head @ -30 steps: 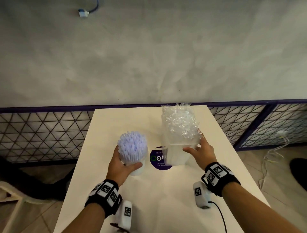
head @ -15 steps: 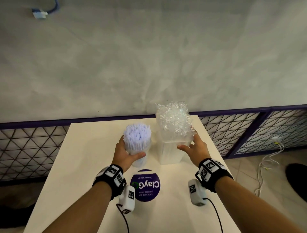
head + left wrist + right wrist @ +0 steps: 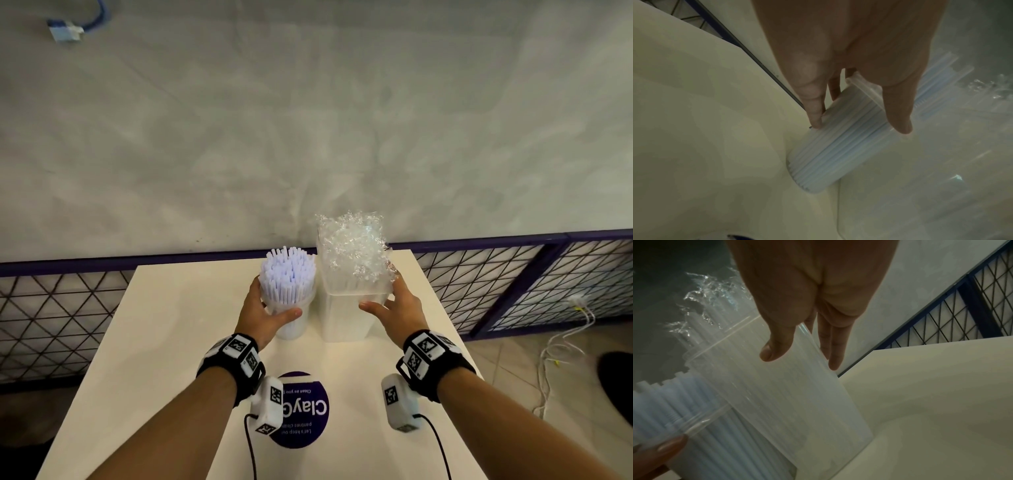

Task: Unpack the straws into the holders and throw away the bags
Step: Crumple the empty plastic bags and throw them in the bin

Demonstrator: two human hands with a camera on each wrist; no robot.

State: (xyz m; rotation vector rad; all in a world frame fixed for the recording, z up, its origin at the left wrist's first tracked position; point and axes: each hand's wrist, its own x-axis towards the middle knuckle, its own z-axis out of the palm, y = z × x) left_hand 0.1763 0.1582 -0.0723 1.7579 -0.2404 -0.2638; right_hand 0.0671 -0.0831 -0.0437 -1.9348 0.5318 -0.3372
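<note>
A round clear holder [image 3: 291,325] packed with white straws [image 3: 287,274] stands near the far edge of the cream table [image 3: 171,342]. My left hand [image 3: 274,301] grips it, thumb in front and fingers behind; the left wrist view shows the same grip [image 3: 859,126] on the holder [image 3: 828,146]. Right beside it stands a square clear holder [image 3: 346,318] full of straws in crinkly clear wrappers [image 3: 352,250]. My right hand [image 3: 382,291] holds it near the rim, thumb on the front face, fingers along the right side [image 3: 801,360]. No loose bags are in view.
A purple round sticker [image 3: 303,411] lies on the table between my forearms. A purple-framed lattice fence [image 3: 513,284] and a grey wall run behind the table. White cables [image 3: 565,342] trail on the floor at right.
Both hands have moved the two holders away from me, past the purple sticker toward the table's far edge. The holders now stand closer together.
</note>
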